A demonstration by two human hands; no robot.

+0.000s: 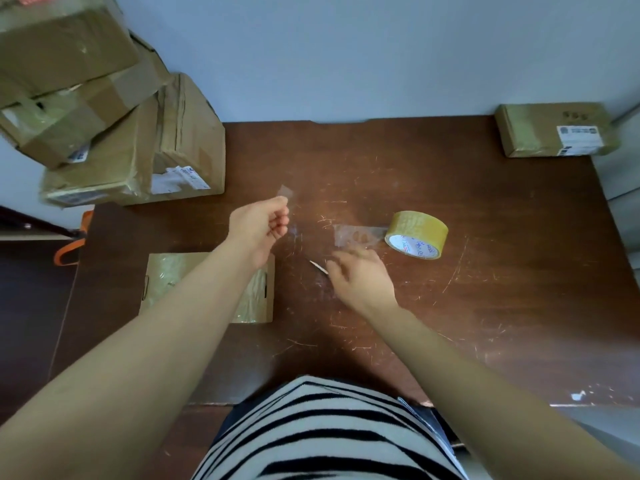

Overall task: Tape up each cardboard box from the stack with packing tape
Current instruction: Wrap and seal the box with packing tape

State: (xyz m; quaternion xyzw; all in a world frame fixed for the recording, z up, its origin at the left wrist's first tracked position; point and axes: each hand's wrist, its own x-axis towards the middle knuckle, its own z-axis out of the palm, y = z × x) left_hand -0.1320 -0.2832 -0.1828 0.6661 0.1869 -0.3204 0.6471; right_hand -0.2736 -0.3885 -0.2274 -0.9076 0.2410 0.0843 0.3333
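- A short clear strip of tape [286, 192] sticks up just past the fingers [280, 206] of the left hand [261, 230], which pinch its lower end, in the middle of the frame.
- The tape roll [417, 233] (tan, with a white printed core) stands on edge right of centre, and its loose glossy tail [356, 235] runs leftward.
- The right hand [363, 280] is blurred just below that tail; I cannot tell how its fingers are set. A thin pale sliver [318, 266] shows at its left edge.
- A small flat box [166, 282], shiny with tape, lies under the left forearm.
- The scratched brown desk [485, 306] carries a stack of boxes [104, 116] at upper left and a labelled box [554, 129] at upper right.
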